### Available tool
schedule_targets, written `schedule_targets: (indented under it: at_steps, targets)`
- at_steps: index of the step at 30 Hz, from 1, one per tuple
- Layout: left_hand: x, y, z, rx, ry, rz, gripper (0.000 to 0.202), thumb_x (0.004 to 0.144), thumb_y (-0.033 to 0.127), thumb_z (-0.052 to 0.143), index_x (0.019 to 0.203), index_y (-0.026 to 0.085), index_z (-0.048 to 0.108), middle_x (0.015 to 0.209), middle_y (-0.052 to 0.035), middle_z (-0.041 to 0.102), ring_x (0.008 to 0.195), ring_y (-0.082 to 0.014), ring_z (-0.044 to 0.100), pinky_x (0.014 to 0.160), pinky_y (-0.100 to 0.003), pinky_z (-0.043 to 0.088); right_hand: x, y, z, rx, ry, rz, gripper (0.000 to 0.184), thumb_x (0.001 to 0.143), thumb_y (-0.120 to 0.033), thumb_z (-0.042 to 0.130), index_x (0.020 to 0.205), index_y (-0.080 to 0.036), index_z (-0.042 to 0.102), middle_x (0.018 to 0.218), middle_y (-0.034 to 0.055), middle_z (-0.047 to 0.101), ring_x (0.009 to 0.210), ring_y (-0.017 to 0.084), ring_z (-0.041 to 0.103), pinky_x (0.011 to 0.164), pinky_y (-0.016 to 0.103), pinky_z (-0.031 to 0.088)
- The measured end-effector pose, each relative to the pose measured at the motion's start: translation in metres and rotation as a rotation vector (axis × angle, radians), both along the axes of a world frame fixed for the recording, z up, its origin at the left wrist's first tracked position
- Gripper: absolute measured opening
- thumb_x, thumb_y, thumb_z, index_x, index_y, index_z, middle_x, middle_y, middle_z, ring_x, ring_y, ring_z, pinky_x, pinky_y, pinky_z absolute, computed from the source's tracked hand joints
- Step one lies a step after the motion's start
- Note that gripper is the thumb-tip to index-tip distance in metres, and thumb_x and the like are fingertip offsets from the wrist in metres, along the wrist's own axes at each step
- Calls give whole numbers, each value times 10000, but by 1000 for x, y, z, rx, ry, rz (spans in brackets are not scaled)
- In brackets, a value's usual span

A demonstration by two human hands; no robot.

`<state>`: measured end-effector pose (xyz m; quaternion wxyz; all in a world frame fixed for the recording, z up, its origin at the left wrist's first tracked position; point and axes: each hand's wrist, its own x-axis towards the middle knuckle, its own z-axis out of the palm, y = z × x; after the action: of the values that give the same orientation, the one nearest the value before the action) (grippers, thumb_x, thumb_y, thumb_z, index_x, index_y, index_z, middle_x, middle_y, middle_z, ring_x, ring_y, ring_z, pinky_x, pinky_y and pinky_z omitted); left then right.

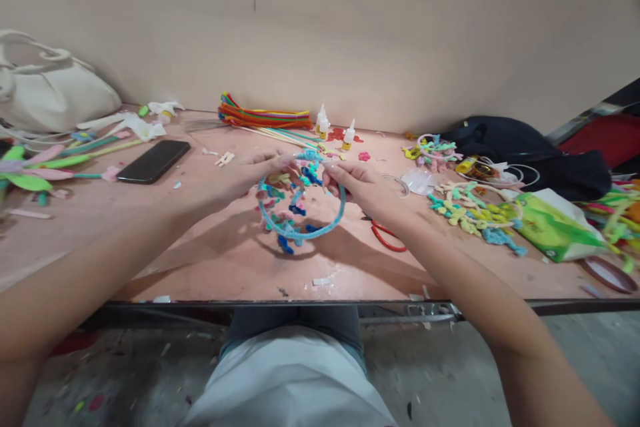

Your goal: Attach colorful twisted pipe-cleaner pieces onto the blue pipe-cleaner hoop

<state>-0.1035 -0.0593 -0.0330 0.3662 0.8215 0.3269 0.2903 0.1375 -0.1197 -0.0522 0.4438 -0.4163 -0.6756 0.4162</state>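
A light-blue fuzzy hoop (327, 223) with small pastel and dark-blue pipe-cleaner bows on it hangs above the pink table (200, 260). My left hand (265, 170) pinches its upper left side. My right hand (353, 183) pinches its upper right side near the top. Both hands have their fingers closed on the hoop. Red-handled scissors (386, 239) lie on the table just under my right wrist.
A black phone (154, 160) lies at the left beside pipe-cleaner flowers (50, 163) and a white bag (45, 90). Bundled pipe cleaners (263, 118) and small glue bottles (323, 123) stand at the back. Finished bows (467, 210), a green packet (553, 227) and dark cloth (530, 150) fill the right.
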Motion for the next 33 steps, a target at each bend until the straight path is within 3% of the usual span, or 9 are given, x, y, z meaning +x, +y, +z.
schedule_targets:
  at_steps: [3, 6, 8, 10, 14, 16, 23, 28, 33]
  targets:
    - [-5, 6, 10, 11, 11, -21, 678, 947, 777, 610, 1353, 236, 658, 1321, -105, 755, 1242, -304, 720, 975, -383, 628, 2, 4, 16, -41, 70, -48, 487, 1006, -619, 674, 814, -173, 641, 635, -63, 484, 548, 73, 382, 522, 216, 307]
    - [-14, 14, 23, 255, 9, 11, 788, 997, 775, 548, 1555, 226, 454, 1569, -166, 578, 1461, -325, 570, 1144, -439, 544, 2, 11, 41, -63, 148, -104, 366, 1083, -432, 618, 842, -160, 656, 618, -78, 433, 515, 59, 343, 494, 190, 300]
    - [-20, 18, 34, 429, 11, 27, 861, 963, 776, 616, 1595, 237, 388, 1654, -183, 458, 1563, -353, 429, 1265, -515, 414, 3, 17, 61, -86, 215, -147, 317, 1116, -304, 551, 860, -152, 662, 632, -76, 413, 509, 53, 340, 479, 170, 305]
    - [-23, 19, 48, 613, 77, 18, 863, 875, 780, 740, 1525, 267, 498, 1672, -157, 415, 1573, -397, 336, 1323, -589, 259, 4, 25, 82, -116, 276, -180, 292, 1112, -185, 498, 865, -149, 650, 638, -78, 376, 491, 48, 301, 453, 155, 285]
    - [-19, 18, 78, 948, 302, 94, 457, 1086, 633, 527, 1117, 228, 734, 1553, -82, 540, 1443, -376, 358, 1275, -621, 172, 9, 44, 119, -159, 317, -171, 304, 1080, -75, 424, 839, -158, 590, 632, -87, 319, 465, 40, 158, 406, 139, 193]
    - [-14, 22, 93, 986, 327, 177, 479, 1139, 562, 443, 1046, 197, 738, 1486, -74, 574, 1418, -351, 336, 1262, -598, 147, 13, 52, 134, -168, 307, -150, 314, 1085, -112, 436, 804, -165, 565, 631, -83, 313, 467, 36, 144, 401, 133, 172]
    - [-4, 44, 148, 1022, 380, 303, 616, 1138, 667, 355, 943, 173, 668, 1268, -13, 605, 1291, -242, 332, 1230, -505, 141, 29, 70, 173, -187, 243, -152, 340, 1021, -126, 453, 688, -196, 463, 583, -64, 326, 469, 39, 99, 375, 138, 112]
    - [-5, 42, 164, 1052, 390, 324, 611, 1174, 618, 271, 969, 176, 639, 976, 32, 588, 1131, -153, 398, 1216, -455, 160, 29, 69, 188, -156, 225, -174, 321, 980, -91, 453, 677, -197, 459, 551, -65, 294, 454, 38, 95, 373, 146, 83]
    - [-8, 40, 167, 1031, 301, 384, 580, 1169, 583, 351, 914, 168, 665, 921, 21, 508, 1087, -149, 401, 1233, -463, 150, 25, 61, 195, -136, 191, -159, 317, 1002, -106, 454, 699, -198, 457, 570, -76, 260, 456, 30, 82, 383, 138, 90]
